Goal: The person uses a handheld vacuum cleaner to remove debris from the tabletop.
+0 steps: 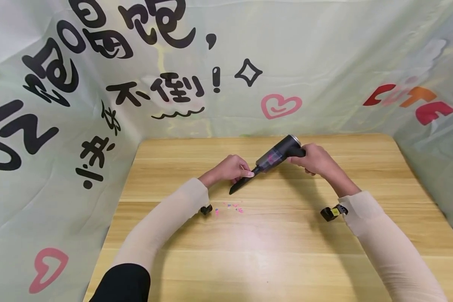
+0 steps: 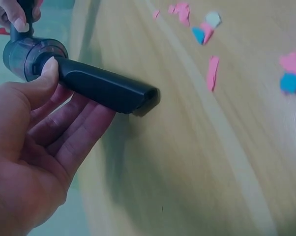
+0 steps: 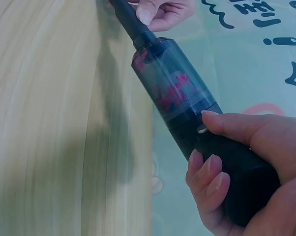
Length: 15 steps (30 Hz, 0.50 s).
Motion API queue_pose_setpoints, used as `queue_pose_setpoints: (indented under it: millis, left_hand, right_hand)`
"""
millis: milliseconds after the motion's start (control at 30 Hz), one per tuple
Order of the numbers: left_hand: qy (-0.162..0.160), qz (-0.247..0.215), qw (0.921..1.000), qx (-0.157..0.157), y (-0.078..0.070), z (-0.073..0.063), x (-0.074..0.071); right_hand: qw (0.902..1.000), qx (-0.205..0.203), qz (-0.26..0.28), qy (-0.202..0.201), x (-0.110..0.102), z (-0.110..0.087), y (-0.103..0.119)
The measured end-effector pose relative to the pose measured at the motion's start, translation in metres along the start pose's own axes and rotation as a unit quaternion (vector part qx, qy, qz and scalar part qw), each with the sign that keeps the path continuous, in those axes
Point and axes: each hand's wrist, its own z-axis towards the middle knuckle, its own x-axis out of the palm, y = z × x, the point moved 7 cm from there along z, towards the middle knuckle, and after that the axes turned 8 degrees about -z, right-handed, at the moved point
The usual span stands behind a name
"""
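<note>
A small black handheld vacuum [image 1: 277, 155] is held tilted over the wooden table [image 1: 279, 247]. My right hand [image 1: 312, 160] grips its handle [image 3: 236, 182], thumb near a button. The clear dust chamber [image 3: 170, 83] holds pink bits. My left hand [image 1: 232, 168] pinches the black flat nozzle [image 2: 106, 89] near where it joins the body, thumb on top and fingers beneath. The nozzle's mouth [image 1: 235, 188] points down toward the table. Small pink and blue paper scraps [image 1: 230, 208] lie on the table just in front of the nozzle, also in the left wrist view as scraps [image 2: 207, 29].
A pale printed cloth backdrop [image 1: 226, 63] surrounds the table on three sides. Wrist-worn cameras [image 1: 331, 212] sit on both forearms. The table's front edge runs near my body.
</note>
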Motion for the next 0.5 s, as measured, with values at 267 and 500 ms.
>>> queue_pose_setpoints:
  millis: [267,500]
  left_hand:
    - [0.013,0.005,0.9999,0.009,-0.009,0.009,0.021]
    - [0.021,-0.003,0.9997,0.007,-0.018,0.016,0.037]
  right_hand:
    - [1.0,0.002,0.002,0.009,-0.007,-0.007,-0.019]
    - [0.9997,-0.003,-0.018,0.014,-0.016,-0.014,-0.031]
